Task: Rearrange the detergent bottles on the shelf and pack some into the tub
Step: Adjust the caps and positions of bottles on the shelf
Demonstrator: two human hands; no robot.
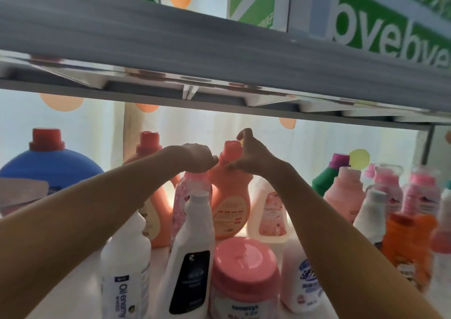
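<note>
Hands deep in shelf | left hand [199, 158] curled over pink bottle [192, 187] cap | right hand [246, 158] steadying orange bottle [228, 196] neck, probs lifting it | tub nowhere visible

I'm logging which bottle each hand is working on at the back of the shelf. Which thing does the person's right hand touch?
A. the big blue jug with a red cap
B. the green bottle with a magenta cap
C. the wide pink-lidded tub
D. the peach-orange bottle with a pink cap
D: the right hand spans the neck and pink cap of the peach-orange bottle, while the left hand grips the top of the pink floral bottle beside it.
</note>
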